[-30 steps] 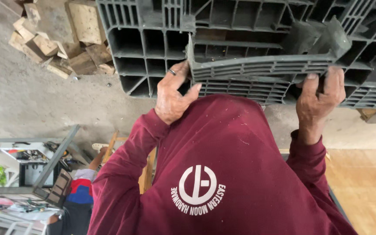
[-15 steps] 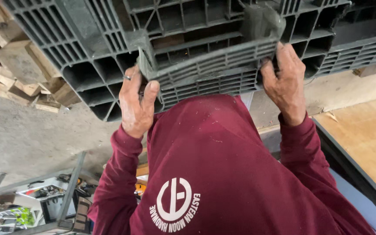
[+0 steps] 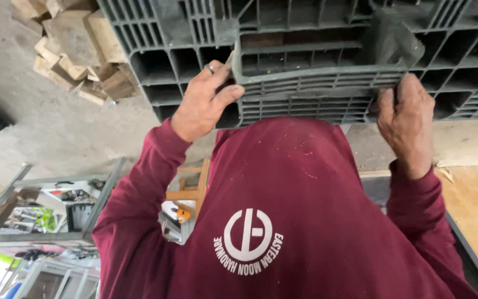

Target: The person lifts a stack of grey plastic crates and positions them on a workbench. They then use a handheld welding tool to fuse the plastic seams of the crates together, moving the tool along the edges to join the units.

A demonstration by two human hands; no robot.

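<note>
A: Grey plastic pallet (image 3: 316, 61) is up top, yeah? Where are the hands?

B: Left hand (image 3: 203, 102) and right hand (image 3: 405, 113) each curl tight around its ribbed lower edge, pallet just above them.

White round logo (image 3: 248, 242) on sweatshirt

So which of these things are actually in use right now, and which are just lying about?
In use:
left hand, gripping the pallet edge
right hand, gripping the same edge
grey plastic pallet

Lying about:
wood offcuts on the concrete floor
metal frame
plywood sheet
</note>
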